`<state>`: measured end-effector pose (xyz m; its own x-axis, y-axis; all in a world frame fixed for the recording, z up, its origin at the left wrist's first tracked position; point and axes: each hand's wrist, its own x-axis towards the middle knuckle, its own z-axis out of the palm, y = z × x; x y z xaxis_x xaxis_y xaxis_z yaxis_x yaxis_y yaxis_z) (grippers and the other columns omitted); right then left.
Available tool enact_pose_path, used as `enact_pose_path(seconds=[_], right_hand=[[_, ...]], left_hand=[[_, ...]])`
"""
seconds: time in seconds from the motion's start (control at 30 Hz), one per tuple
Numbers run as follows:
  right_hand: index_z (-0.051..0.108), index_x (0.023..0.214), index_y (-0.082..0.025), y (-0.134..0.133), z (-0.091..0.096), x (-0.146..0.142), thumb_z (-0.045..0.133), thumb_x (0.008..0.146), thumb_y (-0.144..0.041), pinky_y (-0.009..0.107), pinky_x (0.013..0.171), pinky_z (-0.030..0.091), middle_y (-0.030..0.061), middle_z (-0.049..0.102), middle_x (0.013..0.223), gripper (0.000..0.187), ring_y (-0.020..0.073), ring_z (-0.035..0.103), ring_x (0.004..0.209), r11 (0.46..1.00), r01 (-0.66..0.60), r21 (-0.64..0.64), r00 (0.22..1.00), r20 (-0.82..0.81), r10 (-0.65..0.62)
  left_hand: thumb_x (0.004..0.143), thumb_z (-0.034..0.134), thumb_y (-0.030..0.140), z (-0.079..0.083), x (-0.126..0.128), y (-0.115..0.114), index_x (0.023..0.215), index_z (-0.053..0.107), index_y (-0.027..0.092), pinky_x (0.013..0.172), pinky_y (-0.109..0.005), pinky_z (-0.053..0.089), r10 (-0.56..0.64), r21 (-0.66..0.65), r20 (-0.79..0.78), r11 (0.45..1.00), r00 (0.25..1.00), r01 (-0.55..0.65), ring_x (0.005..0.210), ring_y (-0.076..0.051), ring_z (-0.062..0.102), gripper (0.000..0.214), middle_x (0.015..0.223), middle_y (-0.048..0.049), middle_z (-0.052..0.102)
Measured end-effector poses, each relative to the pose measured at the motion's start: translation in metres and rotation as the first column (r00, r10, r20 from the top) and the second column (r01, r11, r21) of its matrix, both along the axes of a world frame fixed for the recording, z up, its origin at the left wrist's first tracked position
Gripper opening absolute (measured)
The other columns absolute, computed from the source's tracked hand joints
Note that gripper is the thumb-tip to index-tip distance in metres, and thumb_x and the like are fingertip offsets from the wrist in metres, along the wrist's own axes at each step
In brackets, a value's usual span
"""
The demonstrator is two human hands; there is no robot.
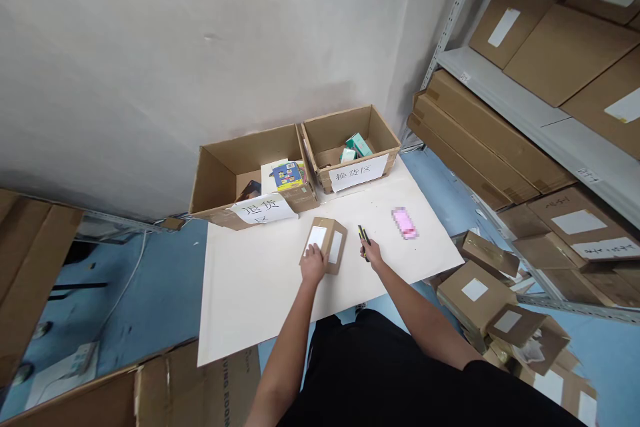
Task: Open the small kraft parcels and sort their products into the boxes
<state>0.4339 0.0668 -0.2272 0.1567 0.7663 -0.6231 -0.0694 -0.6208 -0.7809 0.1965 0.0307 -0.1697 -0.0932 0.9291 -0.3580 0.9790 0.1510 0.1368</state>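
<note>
A small cardboard box [328, 230] with white labels on two of its faces rests on the white table [250, 280]. My left hand [313, 263] grips its near left side, fingers laid over one label. To the right of the box, my right hand [371, 252] is closed around a black and yellow utility knife [365, 235], its tip pointing away from me. The knife and the box are apart. Whether the blade is out is too small to tell. Farther right on the table lies a pink, blurred-out object [405, 223].
Along the table's back stand a left open carton [220, 170] and a right open carton [325, 123], each with small packages inside and a handwritten paper sign. Boxes fill the shelf rack [530, 120] at right. Opened cartons [477, 283] are piled on the floor below it.
</note>
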Motion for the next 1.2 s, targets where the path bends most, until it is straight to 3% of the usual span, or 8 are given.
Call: enact_pose_path(seconds=[0.1, 0.23, 0.4, 0.6, 0.83, 0.93, 1.07, 1.2], right_hand=[[0.057, 0.084, -0.023, -0.01, -0.001, -0.017, 0.069, 0.081, -0.068, 0.022, 0.051, 0.048, 0.0008, 0.066, 0.073, 0.046, 0.0146, 0.064, 0.062, 0.994, -0.098, 0.039, 0.993, -0.062, 0.1], [0.059, 0.087, -0.024, -0.014, 0.004, -0.059, 0.065, 0.083, -0.07, 0.022, 0.054, 0.048, -0.0007, 0.063, 0.076, 0.047, 0.0145, 0.062, 0.066, 0.966, -0.25, 0.065, 0.962, -0.095, 0.256], [0.059, 0.089, -0.025, -0.013, 0.015, -0.115, 0.06, 0.087, -0.07, 0.022, 0.061, 0.049, -0.0006, 0.065, 0.081, 0.046, 0.0158, 0.061, 0.074, 0.931, -0.346, 0.113, 0.929, -0.096, 0.357], [0.063, 0.104, -0.025, -0.007, 0.034, -0.158, 0.058, 0.091, -0.07, 0.027, 0.078, 0.056, 0.0053, 0.076, 0.106, 0.047, 0.0214, 0.071, 0.101, 0.952, -0.271, 0.144, 0.947, -0.135, 0.29], [0.065, 0.114, -0.026, -0.01, 0.059, -0.198, 0.067, 0.093, -0.064, 0.032, 0.079, 0.061, 0.0104, 0.078, 0.115, 0.043, 0.0249, 0.075, 0.11, 0.902, -0.412, 0.125, 0.864, -0.259, 0.431], [0.065, 0.113, -0.027, -0.021, 0.063, -0.221, 0.068, 0.095, -0.057, 0.035, 0.084, 0.062, 0.0105, 0.078, 0.117, 0.035, 0.0249, 0.073, 0.117, 0.885, -0.456, 0.091, 0.832, -0.31, 0.461], [0.064, 0.107, -0.026, -0.038, 0.06, -0.251, 0.07, 0.093, -0.058, 0.034, 0.081, 0.062, 0.0104, 0.078, 0.112, 0.035, 0.0256, 0.073, 0.116, 0.873, -0.483, 0.075, 0.828, -0.286, 0.482], [0.061, 0.101, -0.025, -0.045, 0.054, -0.276, 0.067, 0.09, -0.065, 0.032, 0.065, 0.059, 0.0088, 0.077, 0.1, 0.042, 0.0255, 0.076, 0.093, 0.86, -0.508, 0.05, 0.852, -0.115, 0.511]], left_hand=[[0.106, 0.036, 0.051, 0.007, -0.051, 0.011, 0.161, 0.036, 0.012, 0.105, -0.041, 0.052, 0.092, -0.118, 0.115, 0.99, 0.989, -0.078, 0.137, -0.031, 0.06, 0.067, 0.157, -0.0215, 0.054], [0.107, 0.035, 0.04, 0.002, -0.09, -0.006, 0.167, 0.029, 0.019, 0.113, -0.041, 0.047, 0.154, -0.107, 0.087, 0.984, 0.984, -0.144, 0.15, -0.03, 0.047, 0.064, 0.172, -0.017, 0.035], [0.103, 0.045, 0.041, -0.011, -0.08, -0.037, 0.164, 0.039, 0.014, 0.124, -0.054, 0.035, 0.008, -0.112, 0.009, 0.994, 1.0, -0.007, 0.157, -0.042, 0.032, 0.067, 0.172, -0.0197, 0.032], [0.104, 0.04, 0.043, -0.015, -0.068, -0.058, 0.165, 0.033, 0.008, 0.12, -0.054, 0.039, 0.045, -0.16, 0.04, 0.986, 0.998, -0.038, 0.158, -0.045, 0.029, 0.071, 0.173, -0.0246, 0.027], [0.101, 0.042, 0.023, -0.013, -0.162, -0.091, 0.159, 0.046, 0.019, 0.118, -0.038, 0.045, 0.189, -0.046, 0.213, 0.982, 0.959, -0.184, 0.144, -0.025, 0.055, 0.058, 0.156, -0.0135, 0.058], [0.102, 0.04, 0.022, -0.011, -0.202, -0.085, 0.163, 0.039, 0.018, 0.121, -0.036, 0.043, 0.271, 0.082, 0.218, 0.952, 0.937, -0.295, 0.151, -0.023, 0.046, 0.061, 0.166, -0.0129, 0.046], [0.1, 0.053, 0.044, -0.007, -0.234, -0.057, 0.169, 0.026, 0.018, 0.122, -0.043, 0.042, 0.05, 0.144, 0.288, 0.985, 0.956, -0.094, 0.161, -0.03, 0.028, 0.078, 0.177, -0.0124, 0.023], [0.093, 0.066, 0.05, -0.009, -0.249, -0.044, 0.171, 0.021, 0.026, 0.113, -0.046, 0.05, -0.057, -0.019, 0.277, 0.998, 0.959, 0.064, 0.161, -0.039, 0.025, 0.093, 0.179, -0.0091, 0.014]])
